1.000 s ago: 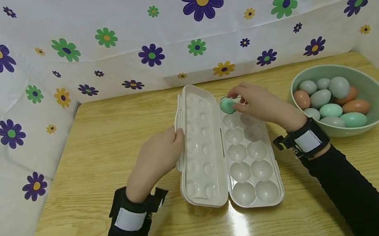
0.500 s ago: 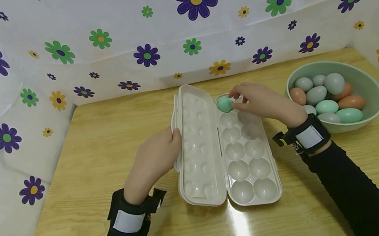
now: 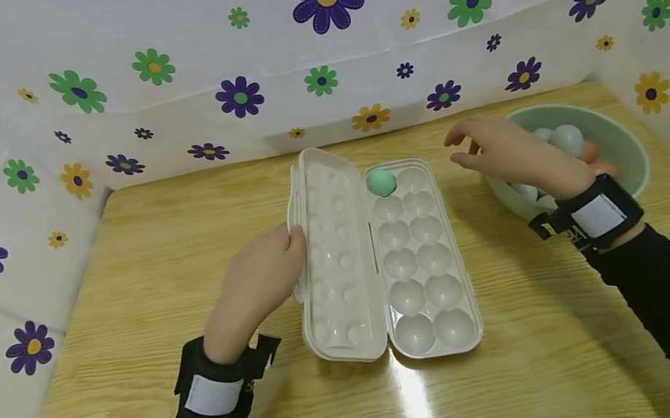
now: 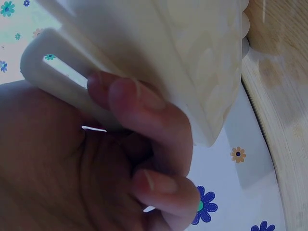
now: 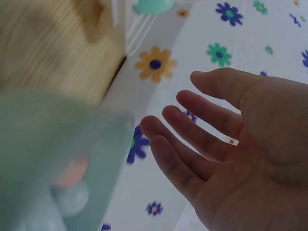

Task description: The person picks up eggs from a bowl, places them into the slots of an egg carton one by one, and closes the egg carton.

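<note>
Middle of the table (image 3: 197, 217): carton (image 3: 412, 246), lying open, its far end near the table's far edge; lid (image 3: 327, 262) tilted up on the left, tray of two six-cup columns flat on the right.
Green egg (image 3: 381, 183): seated in the tray's far left cup — the corner cup beside the lid.
Left hand (image 3: 256, 277): grasping the lid's outer edge, fingers bent at its looped handle (image 4: 32, 62).
Right hand (image 3: 515, 153): released, fingers loose and apart, nothing in them; it hangs over the bowl's left side, well apart from the green egg.
Bowl (image 3: 626, 142): pale green, near the table's far right corner, partly hidden by the right hand; grey and brown eggs (image 3: 567, 140) show inside.
Wrists: black bands (image 3: 621, 194) with white patches.
Cloth (image 3: 183, 134): white, flowered, hanging along the far edge — and at both sides.
</note>
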`<state>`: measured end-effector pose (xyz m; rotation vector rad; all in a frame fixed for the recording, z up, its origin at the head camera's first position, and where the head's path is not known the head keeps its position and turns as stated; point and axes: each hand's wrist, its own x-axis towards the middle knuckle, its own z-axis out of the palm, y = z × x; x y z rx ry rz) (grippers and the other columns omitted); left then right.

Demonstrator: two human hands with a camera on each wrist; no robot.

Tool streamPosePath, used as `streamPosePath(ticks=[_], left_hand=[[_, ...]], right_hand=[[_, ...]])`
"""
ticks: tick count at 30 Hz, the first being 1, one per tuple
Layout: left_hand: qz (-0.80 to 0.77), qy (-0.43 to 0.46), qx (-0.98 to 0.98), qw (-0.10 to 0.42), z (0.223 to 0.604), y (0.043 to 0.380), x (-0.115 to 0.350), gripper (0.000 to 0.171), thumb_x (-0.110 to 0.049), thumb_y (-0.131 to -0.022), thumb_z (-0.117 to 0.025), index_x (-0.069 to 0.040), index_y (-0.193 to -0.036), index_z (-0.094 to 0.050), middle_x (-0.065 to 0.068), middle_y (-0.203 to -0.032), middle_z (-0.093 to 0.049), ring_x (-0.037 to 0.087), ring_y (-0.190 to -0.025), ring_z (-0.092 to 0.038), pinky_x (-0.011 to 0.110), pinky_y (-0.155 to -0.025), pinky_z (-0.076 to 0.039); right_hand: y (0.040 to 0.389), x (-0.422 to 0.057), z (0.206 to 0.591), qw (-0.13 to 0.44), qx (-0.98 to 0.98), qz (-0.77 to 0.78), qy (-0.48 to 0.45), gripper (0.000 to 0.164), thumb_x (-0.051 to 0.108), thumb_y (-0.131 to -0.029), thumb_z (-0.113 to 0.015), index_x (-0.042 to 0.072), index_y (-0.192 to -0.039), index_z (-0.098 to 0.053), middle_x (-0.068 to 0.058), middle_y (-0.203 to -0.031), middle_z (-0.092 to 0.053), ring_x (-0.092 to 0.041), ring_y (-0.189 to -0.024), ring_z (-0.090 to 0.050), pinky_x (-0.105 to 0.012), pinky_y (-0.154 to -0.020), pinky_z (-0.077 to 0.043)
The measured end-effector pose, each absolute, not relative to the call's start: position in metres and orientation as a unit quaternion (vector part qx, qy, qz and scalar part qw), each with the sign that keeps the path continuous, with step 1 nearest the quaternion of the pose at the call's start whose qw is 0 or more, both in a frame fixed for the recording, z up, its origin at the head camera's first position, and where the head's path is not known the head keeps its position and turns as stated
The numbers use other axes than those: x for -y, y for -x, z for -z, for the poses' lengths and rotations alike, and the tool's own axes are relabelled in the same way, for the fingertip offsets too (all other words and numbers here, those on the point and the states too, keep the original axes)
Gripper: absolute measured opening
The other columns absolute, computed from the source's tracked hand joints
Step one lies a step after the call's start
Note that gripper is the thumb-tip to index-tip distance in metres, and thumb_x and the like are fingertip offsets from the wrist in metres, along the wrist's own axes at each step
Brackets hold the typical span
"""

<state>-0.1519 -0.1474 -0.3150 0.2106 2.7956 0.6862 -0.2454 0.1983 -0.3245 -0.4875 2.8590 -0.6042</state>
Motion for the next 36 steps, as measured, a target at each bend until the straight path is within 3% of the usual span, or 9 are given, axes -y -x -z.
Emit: streamPosePath(ticks=[8,17,22,30,36], left_hand=[[-0.228,-0.074,-0.963,0.123,0.315,0.152,0.149,0.04,-0.033,-0.107,-0.026,-0.01,-0.09,-0.054,0.005,-0.067,-0.05,0.019,-0.056,-0.049,0.031,-0.051,-0.036],[-0.223,-0.076,-0.964,0.124,0.314,0.153,0.149,0.041,-0.033,-0.107,-0.026,-0.011,-0.086,-0.054,0.004,-0.067,-0.05,0.019,-0.057,-0.049,0.031,-0.051,-0.036],[-0.221,-0.075,-0.965,0.123,0.314,0.153,0.149,0.041,-0.033,-0.107,-0.026,-0.011,-0.086,-0.054,0.004,-0.067,-0.05,0.019,-0.058,-0.05,0.031,-0.051,-0.035],[-0.219,-0.073,-0.965,0.126,0.314,0.153,0.15,0.042,-0.033,-0.107,-0.025,-0.011,-0.088,-0.055,0.005,-0.067,-0.05,0.019,-0.058,-0.049,0.031,-0.051,-0.037],[-0.221,-0.075,-0.965,0.123,0.315,0.152,0.15,0.042,-0.033,-0.106,-0.025,-0.011,-0.087,-0.054,0.004,-0.067,-0.049,0.019,-0.057,-0.048,0.031,-0.051,-0.037]], right_hand=[[0.242,-0.262,0.321,0.106,-0.968,0.194,0.117,0.044,0.027,-0.104,-0.05,-0.003,-0.136,-0.05,-0.027,-0.133,-0.053,-0.041,-0.114,-0.054,-0.058,-0.092,-0.044],[0.233,-0.31,0.326,0.114,-0.977,0.172,0.045,0.053,0.024,-0.1,-0.056,-0.015,-0.133,-0.041,-0.04,-0.132,-0.038,-0.053,-0.117,-0.04,-0.066,-0.096,-0.036],[0.228,-0.319,0.332,0.104,-0.981,0.163,0.027,0.051,0.02,-0.097,-0.06,-0.014,-0.129,-0.038,-0.042,-0.129,-0.029,-0.053,-0.109,-0.039,-0.065,-0.09,-0.038],[0.23,-0.32,0.345,0.109,-0.979,0.167,0.041,0.06,0.015,-0.093,-0.063,-0.009,-0.137,-0.032,-0.04,-0.13,-0.028,-0.05,-0.103,-0.041,-0.062,-0.085,-0.041],[0.234,-0.319,0.351,0.12,-0.975,0.179,0.049,0.056,0.01,-0.091,-0.061,-0.012,-0.136,-0.036,-0.045,-0.139,-0.019,-0.052,-0.108,-0.04,-0.064,-0.089,-0.041]])
